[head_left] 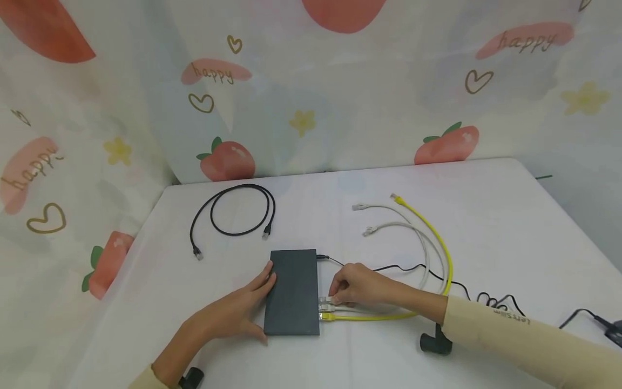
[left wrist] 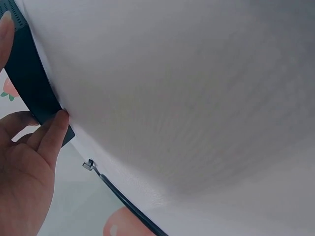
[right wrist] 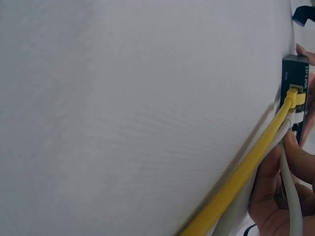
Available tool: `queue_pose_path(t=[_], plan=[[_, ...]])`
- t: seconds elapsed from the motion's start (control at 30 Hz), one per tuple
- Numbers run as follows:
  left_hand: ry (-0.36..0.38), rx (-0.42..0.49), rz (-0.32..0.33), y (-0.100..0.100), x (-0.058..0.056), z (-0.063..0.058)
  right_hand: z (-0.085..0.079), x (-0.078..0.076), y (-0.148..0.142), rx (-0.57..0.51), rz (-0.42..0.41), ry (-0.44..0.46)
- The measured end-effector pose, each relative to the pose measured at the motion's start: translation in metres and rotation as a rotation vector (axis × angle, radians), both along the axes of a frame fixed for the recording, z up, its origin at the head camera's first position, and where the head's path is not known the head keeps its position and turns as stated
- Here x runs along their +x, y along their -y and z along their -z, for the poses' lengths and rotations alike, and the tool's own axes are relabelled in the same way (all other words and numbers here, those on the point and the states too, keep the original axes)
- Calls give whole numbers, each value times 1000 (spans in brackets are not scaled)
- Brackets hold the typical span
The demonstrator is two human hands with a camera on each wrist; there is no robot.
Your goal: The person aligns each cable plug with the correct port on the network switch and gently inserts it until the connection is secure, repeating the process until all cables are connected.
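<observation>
A dark TP-Link network switch [head_left: 293, 292] lies flat on the table. My left hand [head_left: 238, 310] rests against its left side, fingers on the long edge and thumb spread toward the near corner. On the switch's right side, my right hand [head_left: 359, 284] pinches a white Ethernet cable's plug [head_left: 324, 300] at a port; the fingers partly cover it, so how deep it sits is unclear. Just nearer, another white plug [head_left: 326, 308] and a yellow Ethernet cable [head_left: 369, 317] are in the switch. In the right wrist view the yellow plug [right wrist: 292, 100] sits in its port.
A black Ethernet cable [head_left: 238, 234] lies coiled at back left. Free ends of two white cables [head_left: 386, 206] and the yellow one point toward the back right. The black power cord [head_left: 403, 268] passes under my right arm from the switch. A patterned curtain [head_left: 340, 108] hangs behind.
</observation>
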State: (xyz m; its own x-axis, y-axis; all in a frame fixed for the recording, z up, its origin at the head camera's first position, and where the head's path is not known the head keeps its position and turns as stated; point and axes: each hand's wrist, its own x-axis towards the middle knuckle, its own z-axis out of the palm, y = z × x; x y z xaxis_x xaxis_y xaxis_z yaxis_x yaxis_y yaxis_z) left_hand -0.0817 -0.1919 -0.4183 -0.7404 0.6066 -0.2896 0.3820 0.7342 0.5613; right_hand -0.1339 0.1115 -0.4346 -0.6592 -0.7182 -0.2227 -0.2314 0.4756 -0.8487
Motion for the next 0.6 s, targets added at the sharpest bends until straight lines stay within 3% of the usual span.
queue_pose_path(t=[0.37,0.6], plan=[[-10,-7,-2,2,-1,1,-1,1,0,8,20,-13],[-1,7,1,1,-1,2,-4,0,0,10,49,71]])
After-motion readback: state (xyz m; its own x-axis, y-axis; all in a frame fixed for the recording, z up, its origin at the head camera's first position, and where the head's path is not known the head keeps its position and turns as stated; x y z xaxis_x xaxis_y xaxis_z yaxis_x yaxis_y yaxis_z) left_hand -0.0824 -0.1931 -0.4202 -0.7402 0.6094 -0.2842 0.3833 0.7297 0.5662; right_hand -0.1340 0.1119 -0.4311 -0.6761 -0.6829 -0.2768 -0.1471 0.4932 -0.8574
